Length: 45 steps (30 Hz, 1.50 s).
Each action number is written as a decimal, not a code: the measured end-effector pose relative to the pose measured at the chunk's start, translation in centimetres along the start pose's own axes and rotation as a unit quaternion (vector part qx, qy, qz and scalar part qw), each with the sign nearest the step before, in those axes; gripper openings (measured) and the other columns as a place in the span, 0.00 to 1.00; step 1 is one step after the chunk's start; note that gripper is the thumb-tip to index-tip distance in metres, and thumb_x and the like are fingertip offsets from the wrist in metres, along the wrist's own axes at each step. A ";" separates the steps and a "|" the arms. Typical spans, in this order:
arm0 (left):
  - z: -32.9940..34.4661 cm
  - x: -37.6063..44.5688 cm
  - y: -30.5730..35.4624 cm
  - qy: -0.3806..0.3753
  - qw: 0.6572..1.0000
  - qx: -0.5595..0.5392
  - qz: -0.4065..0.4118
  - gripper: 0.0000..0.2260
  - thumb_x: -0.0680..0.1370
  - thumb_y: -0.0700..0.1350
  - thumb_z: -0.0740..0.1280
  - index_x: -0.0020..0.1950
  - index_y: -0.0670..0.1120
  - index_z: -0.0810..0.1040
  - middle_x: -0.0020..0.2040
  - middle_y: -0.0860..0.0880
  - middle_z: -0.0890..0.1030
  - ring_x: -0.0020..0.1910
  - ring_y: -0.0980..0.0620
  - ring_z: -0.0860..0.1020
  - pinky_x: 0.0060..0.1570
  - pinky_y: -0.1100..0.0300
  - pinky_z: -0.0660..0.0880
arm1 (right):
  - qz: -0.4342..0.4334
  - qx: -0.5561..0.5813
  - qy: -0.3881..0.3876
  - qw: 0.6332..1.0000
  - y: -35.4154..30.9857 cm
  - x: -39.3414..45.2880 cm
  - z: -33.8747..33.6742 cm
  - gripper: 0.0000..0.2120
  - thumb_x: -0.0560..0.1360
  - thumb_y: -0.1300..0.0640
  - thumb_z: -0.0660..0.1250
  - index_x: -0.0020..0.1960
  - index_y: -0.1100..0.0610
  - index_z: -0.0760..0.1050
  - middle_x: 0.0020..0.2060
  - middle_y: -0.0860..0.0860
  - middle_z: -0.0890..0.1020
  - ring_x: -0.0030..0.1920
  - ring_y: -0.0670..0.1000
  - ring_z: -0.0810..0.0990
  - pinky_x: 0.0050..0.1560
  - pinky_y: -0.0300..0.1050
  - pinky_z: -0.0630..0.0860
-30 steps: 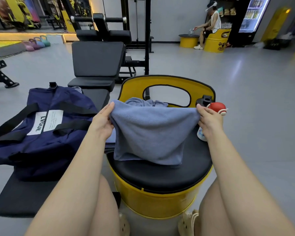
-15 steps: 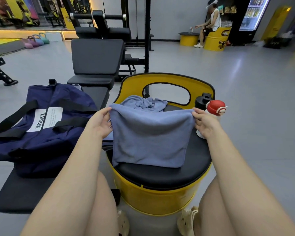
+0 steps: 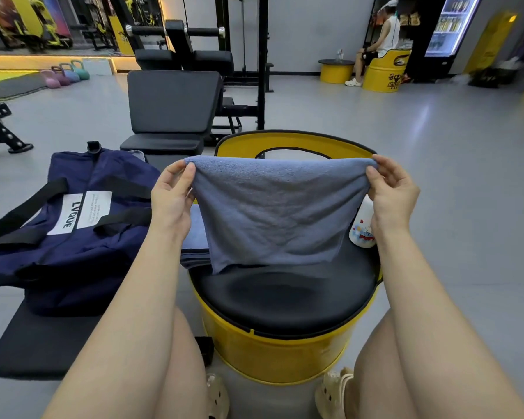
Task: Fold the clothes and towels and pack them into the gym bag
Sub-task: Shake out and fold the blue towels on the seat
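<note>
A grey-blue towel point(image 3: 276, 213) hangs in the air above the black seat of a yellow barrel stool point(image 3: 285, 297). My left hand point(image 3: 171, 195) pinches its top left corner and my right hand point(image 3: 392, 192) pinches its top right corner. The towel's lower edge hangs just above the seat. A navy gym bag point(image 3: 73, 225) with black straps and a white label lies on a black bench point(image 3: 40, 346) to the left. More folded grey-blue cloth point(image 3: 195, 240) lies between the bag and the stool, partly hidden by my left arm.
A white bottle point(image 3: 362, 228) stands on the stool's right side, partly behind my right hand. A black weight bench point(image 3: 173, 107) stands behind. Kettlebells point(image 3: 64, 75) sit far left. A person point(image 3: 381, 40) sits on another yellow barrel at the back right.
Both hands have lifted the towel up off the stool seat and pulled it taut. The crumpled cloth behind it is now hidden by the raised towel.
</note>
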<state>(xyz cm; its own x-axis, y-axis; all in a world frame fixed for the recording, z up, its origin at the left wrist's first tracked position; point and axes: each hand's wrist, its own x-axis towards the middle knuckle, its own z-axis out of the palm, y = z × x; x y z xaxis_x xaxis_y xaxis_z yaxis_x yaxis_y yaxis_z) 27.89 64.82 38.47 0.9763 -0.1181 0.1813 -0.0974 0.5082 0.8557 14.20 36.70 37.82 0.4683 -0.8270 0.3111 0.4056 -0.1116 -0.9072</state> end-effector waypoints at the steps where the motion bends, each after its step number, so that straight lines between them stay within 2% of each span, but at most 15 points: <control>1: 0.1 -0.1 0.0 0.001 1.000 0.003 0.004 0.05 0.78 0.37 0.65 0.46 0.47 0.76 0.39 0.55 0.81 0.40 0.59 0.78 0.41 0.67 0.75 | -0.006 0.003 0.000 1.000 -0.1 0.0 -0.1 0.11 0.75 0.65 0.68 0.47 0.49 0.80 0.41 0.44 0.83 0.42 0.43 0.80 0.50 0.42 0.75; 4: 0.3 -0.2 0.0 0.002 1.000 0.013 0.011 0.06 0.78 0.37 0.65 0.46 0.47 0.76 0.38 0.56 0.81 0.42 0.57 0.77 0.42 0.67 0.75 | -0.013 0.001 -0.003 1.000 -0.4 -0.1 -0.2 0.10 0.74 0.65 0.68 0.47 0.50 0.80 0.40 0.42 0.83 0.42 0.42 0.79 0.51 0.45 0.74; 7: 0.2 -0.2 -0.3 0.001 0.999 0.029 0.020 0.06 0.78 0.37 0.65 0.45 0.47 0.76 0.37 0.57 0.81 0.43 0.57 0.77 0.41 0.67 0.74 | -0.017 -0.016 -0.004 1.000 -0.3 -0.2 -0.4 0.09 0.74 0.64 0.69 0.47 0.50 0.79 0.40 0.42 0.83 0.41 0.41 0.79 0.50 0.43 0.75; 10: 0.0 -0.1 -0.5 0.000 0.998 0.051 0.030 0.06 0.78 0.37 0.65 0.45 0.48 0.76 0.37 0.58 0.81 0.42 0.57 0.76 0.39 0.67 0.74 | -0.022 -0.046 -0.005 0.999 -0.2 -0.2 -0.6 0.09 0.75 0.64 0.69 0.51 0.52 0.79 0.42 0.46 0.82 0.41 0.40 0.79 0.50 0.43 0.76; 12: -0.3 0.0 -0.8 -0.004 0.997 0.068 0.031 0.06 0.78 0.38 0.66 0.46 0.49 0.77 0.40 0.54 0.80 0.42 0.56 0.76 0.41 0.65 0.74 | -0.026 -0.084 -0.003 0.996 0.0 -0.1 -0.9 0.09 0.75 0.63 0.69 0.51 0.52 0.80 0.43 0.48 0.82 0.43 0.43 0.80 0.54 0.47 0.78; 16: -0.5 0.1 -1.2 -0.003 0.996 0.087 0.020 0.07 0.78 0.37 0.65 0.45 0.49 0.76 0.38 0.56 0.81 0.42 0.55 0.76 0.42 0.64 0.74 | -0.047 -0.155 -0.008 0.987 0.3 -0.3 -1.7 0.08 0.72 0.55 0.71 0.42 0.40 0.82 0.47 0.56 0.83 0.49 0.53 0.81 0.55 0.57 0.78; 20: 0.0 -0.9 -1.2 -0.011 0.995 0.098 0.005 0.08 0.79 0.37 0.63 0.44 0.49 0.72 0.42 0.51 0.79 0.44 0.54 0.76 0.44 0.62 0.75 | -0.007 -0.145 -0.045 0.988 0.1 -0.6 -2.0 0.08 0.78 0.60 0.66 0.44 0.47 0.75 0.45 0.52 0.81 0.48 0.49 0.79 0.60 0.58 0.76; 23: 0.1 -1.6 -1.3 -0.019 0.992 0.121 0.007 0.07 0.79 0.38 0.64 0.44 0.49 0.73 0.43 0.50 0.79 0.44 0.54 0.76 0.43 0.62 0.76 | 0.012 -0.150 -0.074 0.986 -0.2 -1.1 -2.4 0.07 0.79 0.58 0.63 0.45 0.47 0.72 0.47 0.52 0.80 0.50 0.49 0.78 0.60 0.61 0.75; 28: 0.2 -2.4 -0.7 -0.037 0.990 0.133 0.004 0.06 0.78 0.38 0.67 0.45 0.49 0.76 0.40 0.52 0.79 0.40 0.56 0.76 0.37 0.64 0.77 | 0.016 -0.131 -0.071 0.989 -1.6 -1.6 -4.0 0.07 0.77 0.60 0.67 0.44 0.49 0.74 0.42 0.47 0.80 0.44 0.45 0.78 0.56 0.59 0.76; 32: 0.4 -2.8 -0.4 -0.062 0.992 0.109 -0.008 0.06 0.77 0.37 0.66 0.47 0.49 0.78 0.40 0.55 0.82 0.40 0.58 0.78 0.35 0.65 0.77 | 0.014 -0.117 -0.057 0.991 -2.3 -1.5 -5.3 0.07 0.77 0.59 0.68 0.44 0.48 0.76 0.43 0.47 0.81 0.45 0.45 0.79 0.52 0.53 0.76; 36: 0.5 -2.6 -1.4 -0.075 0.990 0.116 -0.032 0.06 0.77 0.38 0.66 0.51 0.47 0.79 0.46 0.51 0.81 0.44 0.57 0.79 0.38 0.64 0.78 | 0.030 -0.132 -0.046 0.990 -1.2 -1.2 -5.6 0.05 0.76 0.59 0.68 0.44 0.51 0.76 0.42 0.48 0.81 0.42 0.43 0.79 0.46 0.46 0.75; 39: 0.4 -1.9 -3.2 -0.062 0.986 0.134 -0.071 0.10 0.77 0.38 0.66 0.58 0.44 0.78 0.49 0.51 0.81 0.47 0.57 0.79 0.38 0.64 0.78 | 0.056 -0.172 -0.036 0.983 1.3 -0.5 -5.7 0.02 0.76 0.59 0.69 0.48 0.55 0.76 0.45 0.52 0.82 0.43 0.44 0.79 0.45 0.39 0.74; 42: 0.4 -0.7 -6.0 -0.054 0.979 0.165 -0.109 0.14 0.77 0.34 0.66 0.63 0.40 0.75 0.49 0.50 0.80 0.48 0.55 0.79 0.37 0.65 0.78 | 0.078 -0.238 -0.031 0.968 4.6 0.7 -5.5 0.03 0.76 0.58 0.68 0.49 0.54 0.76 0.47 0.56 0.82 0.47 0.49 0.78 0.49 0.42 0.74; 45: 0.4 0.7 -9.4 -0.040 0.967 0.210 -0.136 0.18 0.76 0.29 0.64 0.65 0.40 0.74 0.58 0.44 0.78 0.55 0.49 0.77 0.45 0.61 0.78 | 0.105 -0.295 -0.040 0.949 8.0 1.9 -5.0 0.03 0.76 0.58 0.68 0.45 0.51 0.75 0.46 0.55 0.82 0.49 0.55 0.79 0.52 0.53 0.78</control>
<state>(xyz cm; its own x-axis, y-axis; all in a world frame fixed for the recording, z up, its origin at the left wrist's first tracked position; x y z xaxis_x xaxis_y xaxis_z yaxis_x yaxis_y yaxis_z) 29.42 59.60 30.74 0.9603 -0.2736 -0.0551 0.0740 0.0594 0.9955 14.45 31.48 29.75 0.5572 -0.8238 0.1042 -0.2020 -0.2562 -0.9453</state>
